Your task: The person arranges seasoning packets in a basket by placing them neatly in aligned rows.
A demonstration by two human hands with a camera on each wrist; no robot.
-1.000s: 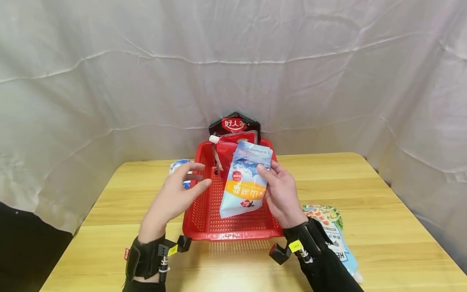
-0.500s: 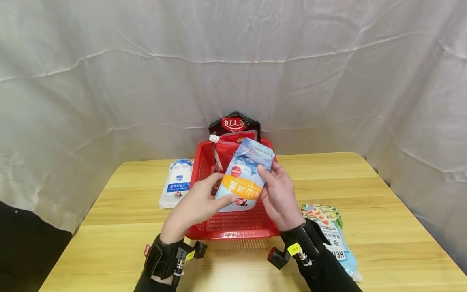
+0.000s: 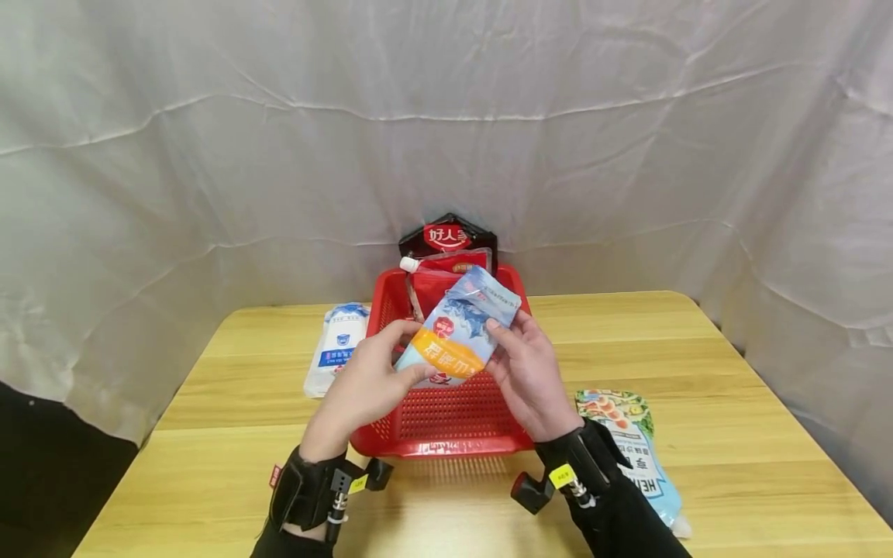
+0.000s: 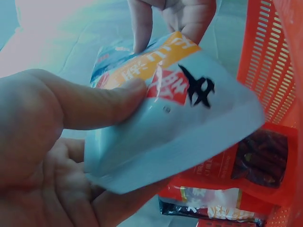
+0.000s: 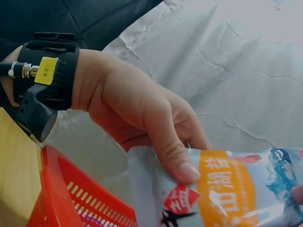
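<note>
Both hands hold a light-blue plastic pouch with an orange band (image 3: 456, 339) tilted in the air above a red perforated plastic basket (image 3: 446, 434) on the wooden tabletop (image 3: 698, 372). The left hand (image 3: 363, 387) pinches its lower end between thumb and fingers, and the right hand (image 3: 530, 376) grips its upper right edge. Red sachets (image 3: 439, 279) stand at the basket's far end. A white-and-blue packet (image 3: 338, 349) lies to its left and a green-topped printed pouch (image 3: 631, 442) to its right.
</note>
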